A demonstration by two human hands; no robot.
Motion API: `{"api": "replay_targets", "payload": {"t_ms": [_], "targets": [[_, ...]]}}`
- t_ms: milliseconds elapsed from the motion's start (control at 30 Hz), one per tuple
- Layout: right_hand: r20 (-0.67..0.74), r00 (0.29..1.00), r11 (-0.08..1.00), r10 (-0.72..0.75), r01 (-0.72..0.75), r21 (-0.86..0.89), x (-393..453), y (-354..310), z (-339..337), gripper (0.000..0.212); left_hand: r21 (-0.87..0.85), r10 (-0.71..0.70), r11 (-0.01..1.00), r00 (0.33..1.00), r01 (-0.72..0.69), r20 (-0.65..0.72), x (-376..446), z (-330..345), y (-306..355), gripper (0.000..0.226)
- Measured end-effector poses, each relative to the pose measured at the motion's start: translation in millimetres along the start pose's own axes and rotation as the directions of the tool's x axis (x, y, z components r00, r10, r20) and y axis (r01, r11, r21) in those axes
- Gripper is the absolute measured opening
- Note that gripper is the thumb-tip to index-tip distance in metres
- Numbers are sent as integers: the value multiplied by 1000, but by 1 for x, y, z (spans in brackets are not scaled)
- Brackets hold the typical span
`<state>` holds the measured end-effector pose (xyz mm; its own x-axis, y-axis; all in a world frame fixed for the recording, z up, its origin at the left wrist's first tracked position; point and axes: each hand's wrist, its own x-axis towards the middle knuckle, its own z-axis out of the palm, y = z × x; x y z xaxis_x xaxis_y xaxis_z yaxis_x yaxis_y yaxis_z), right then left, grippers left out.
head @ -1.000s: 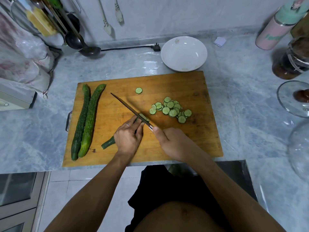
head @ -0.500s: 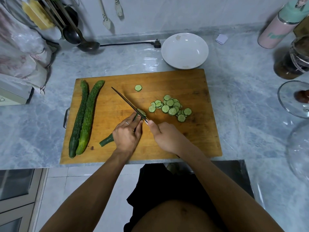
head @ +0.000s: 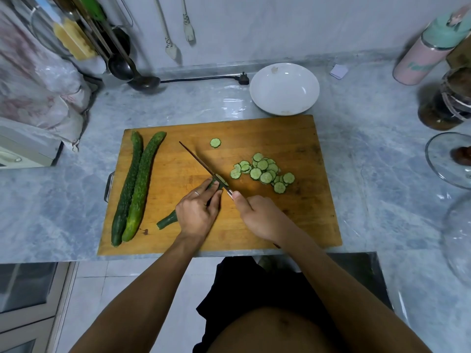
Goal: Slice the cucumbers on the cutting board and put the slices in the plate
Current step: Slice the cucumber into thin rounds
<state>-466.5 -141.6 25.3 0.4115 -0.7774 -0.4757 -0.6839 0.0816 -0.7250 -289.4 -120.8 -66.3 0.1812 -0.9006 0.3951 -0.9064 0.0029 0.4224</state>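
The left hand point(head: 197, 212) has crept back along the held cucumber point(head: 168, 220); the right hand point(head: 260, 216), gripping the knife point(head: 201, 164), keeps slicing. The plate point(head: 284, 89) is empty, with slices point(head: 263, 173) still on the cutting board point(head: 305, 212).

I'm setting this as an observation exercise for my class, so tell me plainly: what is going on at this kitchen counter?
A person is slicing a long green cucumber on a wooden cutting board. The left hand pins the cucumber down while the right hand holds a thin-bladed knife across its cut end. A pile of round slices lies to the right of the blade, with one stray slice further back. Two whole cucumbers wait on the board's left side. The white plate behind the board holds no slices yet.
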Motion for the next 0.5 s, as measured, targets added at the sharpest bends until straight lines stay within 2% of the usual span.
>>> {"api": "replay_targets", "payload": {"t_ms": [300, 500], "targets": [[-13, 999, 999, -48, 48, -8, -17, -6, 1, 66, -22, -71, 997, 995, 73, 76, 0, -5, 1, 41], [0, 1000, 995, 1, -1, 97, -13, -5, -3, 70, -62, -71, 995, 996, 74, 51, 1, -5, 5, 38]]}}
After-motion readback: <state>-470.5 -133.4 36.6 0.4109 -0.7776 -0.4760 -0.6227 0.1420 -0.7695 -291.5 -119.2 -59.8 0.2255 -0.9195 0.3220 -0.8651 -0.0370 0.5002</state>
